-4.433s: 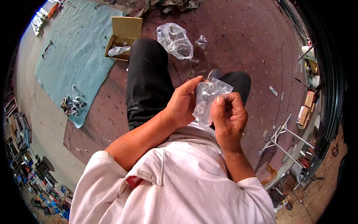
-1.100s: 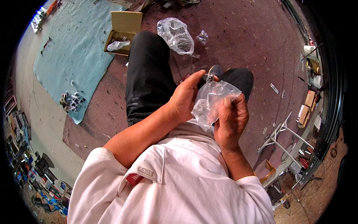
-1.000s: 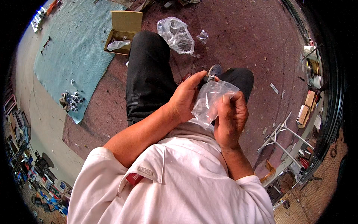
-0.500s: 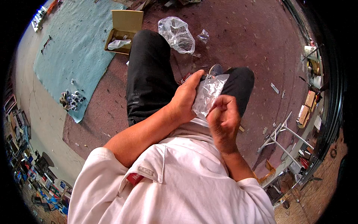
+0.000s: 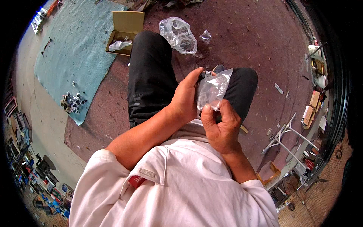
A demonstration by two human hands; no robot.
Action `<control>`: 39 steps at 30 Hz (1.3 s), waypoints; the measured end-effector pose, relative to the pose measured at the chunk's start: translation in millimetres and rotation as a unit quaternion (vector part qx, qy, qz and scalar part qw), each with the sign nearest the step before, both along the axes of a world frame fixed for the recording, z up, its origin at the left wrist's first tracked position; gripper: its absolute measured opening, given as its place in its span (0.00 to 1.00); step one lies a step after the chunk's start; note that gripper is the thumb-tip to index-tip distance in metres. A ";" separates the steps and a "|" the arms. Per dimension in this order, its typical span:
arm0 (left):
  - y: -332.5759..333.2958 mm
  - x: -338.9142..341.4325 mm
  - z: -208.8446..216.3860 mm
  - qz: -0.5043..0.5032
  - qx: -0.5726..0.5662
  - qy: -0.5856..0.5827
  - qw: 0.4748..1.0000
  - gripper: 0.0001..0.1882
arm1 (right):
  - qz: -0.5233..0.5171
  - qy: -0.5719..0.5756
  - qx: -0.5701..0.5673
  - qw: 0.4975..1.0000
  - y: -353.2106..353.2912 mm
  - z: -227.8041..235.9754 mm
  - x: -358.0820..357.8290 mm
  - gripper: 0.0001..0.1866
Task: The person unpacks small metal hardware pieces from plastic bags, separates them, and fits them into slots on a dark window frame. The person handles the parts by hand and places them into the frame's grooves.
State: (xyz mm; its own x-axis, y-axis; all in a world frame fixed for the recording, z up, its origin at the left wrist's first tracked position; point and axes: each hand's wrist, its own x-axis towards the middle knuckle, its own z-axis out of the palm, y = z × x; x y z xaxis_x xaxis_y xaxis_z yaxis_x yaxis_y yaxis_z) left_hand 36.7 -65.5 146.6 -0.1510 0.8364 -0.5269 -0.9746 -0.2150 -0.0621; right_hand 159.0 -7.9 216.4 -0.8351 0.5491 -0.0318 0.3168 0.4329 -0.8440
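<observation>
Over my lap, a small clear plastic bag (image 5: 212, 90) is stretched between my two hands. My left hand (image 5: 185, 96) is closed around its left side, with most of the fingers hidden behind the bag. By the left fingertips shows a small shiny metal-looking piece (image 5: 207, 73), too small to name. My right hand (image 5: 224, 130) pinches the lower edge of the bag between thumb and forefinger, its other fingers curled in.
Beyond my left knee an open cardboard box (image 5: 110, 44) holds a clear plastic piece. A large crumpled plastic bag (image 5: 178, 36) lies ahead on the reddish floor. Small metal-looking parts (image 5: 73, 102) are heaped on the teal mat (image 5: 81, 49). A white metal frame (image 5: 289, 132) stands at right.
My right hand has turned and shifted slightly left and down, now pinching the bag's lower edge. The bag is flatter, and the shiny piece near my left fingertips shows more.
</observation>
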 end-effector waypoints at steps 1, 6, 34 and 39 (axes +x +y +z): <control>-0.3 0.0 1.1 -0.003 0.004 -0.005 1.000 0.20 | -0.005 0.004 -0.013 1.000 0.9 2.1 -0.7 0.10; 2.0 -0.6 7.5 -0.010 -0.021 -0.040 0.999 0.20 | 0.000 0.016 -0.045 0.999 6.4 6.6 -1.7 0.09; -0.7 -7.0 9.3 -0.027 0.002 -0.030 0.999 0.19 | -0.079 0.121 -0.298 0.944 16.5 -3.0 24.7 0.04; -1.8 -7.1 4.2 -0.030 0.005 -0.022 0.999 0.19 | -0.129 0.155 -0.384 0.901 20.6 -8.8 26.6 0.06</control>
State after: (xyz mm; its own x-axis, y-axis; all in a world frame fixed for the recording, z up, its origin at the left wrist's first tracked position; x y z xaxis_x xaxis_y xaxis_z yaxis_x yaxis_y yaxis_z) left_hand 29.6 -67.4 150.8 -0.0772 0.8480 -0.5243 -0.9819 -0.1558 -0.1074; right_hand 185.6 12.8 207.6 -0.7173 0.6415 -0.2720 0.0202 -0.3710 -0.9284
